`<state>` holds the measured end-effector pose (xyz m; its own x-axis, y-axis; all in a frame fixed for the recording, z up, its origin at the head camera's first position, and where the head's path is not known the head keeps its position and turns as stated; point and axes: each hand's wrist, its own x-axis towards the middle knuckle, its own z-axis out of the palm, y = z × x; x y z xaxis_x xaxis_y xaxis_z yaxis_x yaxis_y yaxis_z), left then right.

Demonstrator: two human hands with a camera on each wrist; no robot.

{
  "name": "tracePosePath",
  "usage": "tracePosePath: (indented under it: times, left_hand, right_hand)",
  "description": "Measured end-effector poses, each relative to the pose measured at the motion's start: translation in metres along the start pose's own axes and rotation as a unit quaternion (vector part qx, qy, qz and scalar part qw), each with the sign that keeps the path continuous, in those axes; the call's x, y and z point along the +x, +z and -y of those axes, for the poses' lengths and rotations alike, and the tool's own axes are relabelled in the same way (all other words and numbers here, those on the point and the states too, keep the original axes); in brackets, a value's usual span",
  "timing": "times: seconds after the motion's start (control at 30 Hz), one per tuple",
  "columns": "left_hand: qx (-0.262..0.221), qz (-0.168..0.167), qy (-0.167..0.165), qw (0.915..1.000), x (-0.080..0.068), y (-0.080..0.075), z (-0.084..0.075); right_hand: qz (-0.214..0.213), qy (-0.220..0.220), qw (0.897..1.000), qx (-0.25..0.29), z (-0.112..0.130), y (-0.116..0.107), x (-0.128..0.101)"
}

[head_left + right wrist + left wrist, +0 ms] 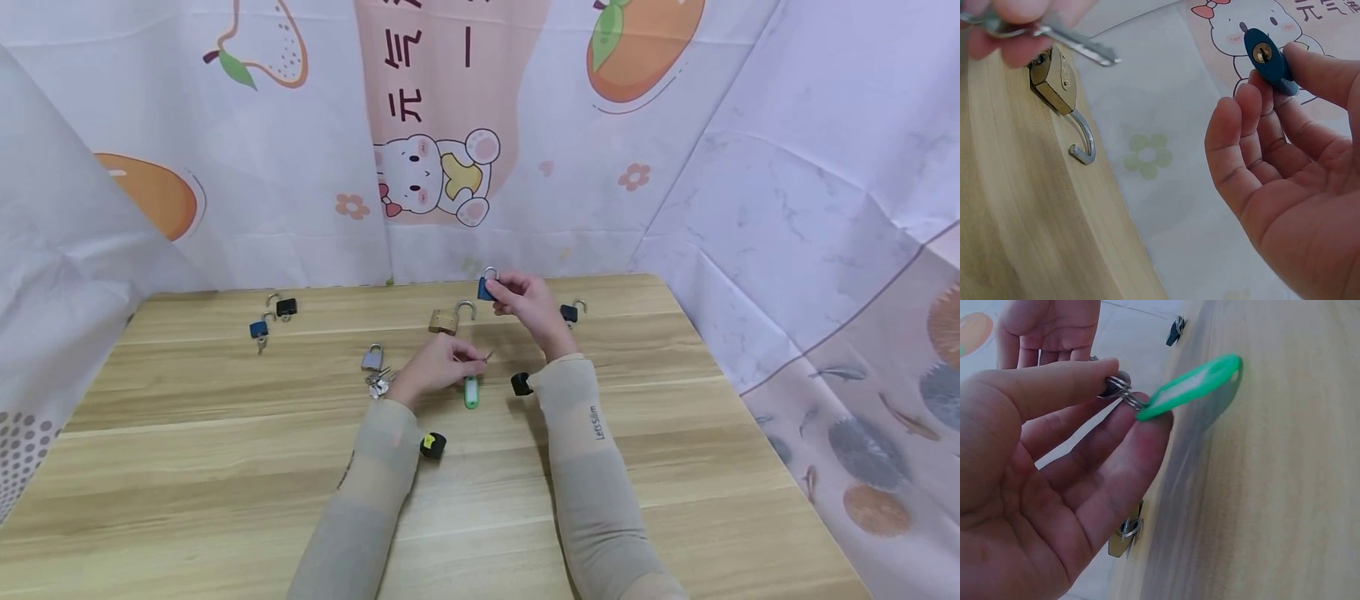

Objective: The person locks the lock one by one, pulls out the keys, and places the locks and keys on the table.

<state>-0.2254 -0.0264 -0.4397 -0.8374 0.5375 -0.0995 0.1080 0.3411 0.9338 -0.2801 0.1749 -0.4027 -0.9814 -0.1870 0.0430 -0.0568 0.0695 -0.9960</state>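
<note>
My left hand [437, 365] pinches a metal key [1082, 45] between thumb and fingertips. From its ring hangs a green key tag [1192, 389] with a white label. Higher and to the right, my right hand [529, 307] holds a small blue padlock [484, 289] by its body. The padlock's brass keyhole [1263, 54] shows in the right wrist view, and the key tip is apart from it. On the table behind the left hand lies a brass padlock [443, 322] with its shackle swung open.
A silver padlock [372, 358] lies left of the left hand, near a bunch of keys [378, 383]. Farther left are an open blue padlock [258, 329] and an open black padlock [287, 307]. Another open dark padlock [569, 313] lies beyond the right wrist. Printed curtains border the table [187, 467].
</note>
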Motion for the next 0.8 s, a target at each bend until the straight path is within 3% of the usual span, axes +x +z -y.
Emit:
tracePosePath:
  times: [0.23, 0.47, 0.8]
  left_hand:
    - [0.005, 0.005, 0.007, 1.0, 0.0013, 0.0021, 0.0041]
    - [0.056, -0.02, 0.012, 0.9982, 0.0036, 0.0043, 0.0082]
    - [0.091, -0.036, -0.02, 0.995, 0.0031, 0.0069, 0.0041]
  right_hand:
    - [0.008, 0.007, 1.0, -0.005, -0.001, 0.0018, 0.0002]
    - [0.022, 0.018, 1.0, -0.014, -0.0028, 0.0028, 0.0]
    - [0.028, 0.022, 0.999, -0.024, -0.0037, 0.0036, 0.0003]
